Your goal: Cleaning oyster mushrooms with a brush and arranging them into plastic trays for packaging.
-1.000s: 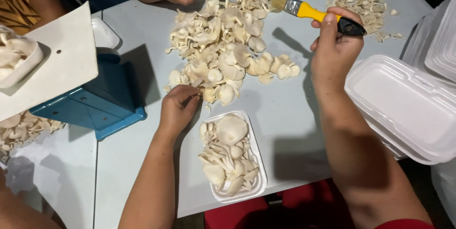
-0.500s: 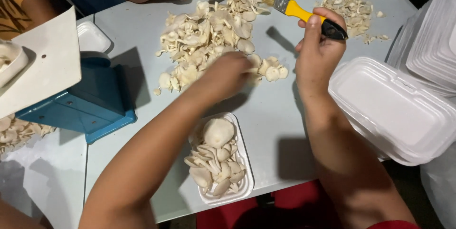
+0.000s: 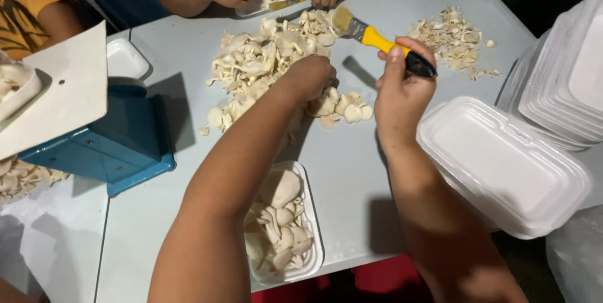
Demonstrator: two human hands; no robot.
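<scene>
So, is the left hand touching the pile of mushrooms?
Touching. The head view shows the left hand lying on the mushroom pile, its fingers pressed among the near pieces with no gap.

A pale grey table point(image 3: 352, 171) fills the view under bright overhead light, with dark surroundings beyond.
</scene>
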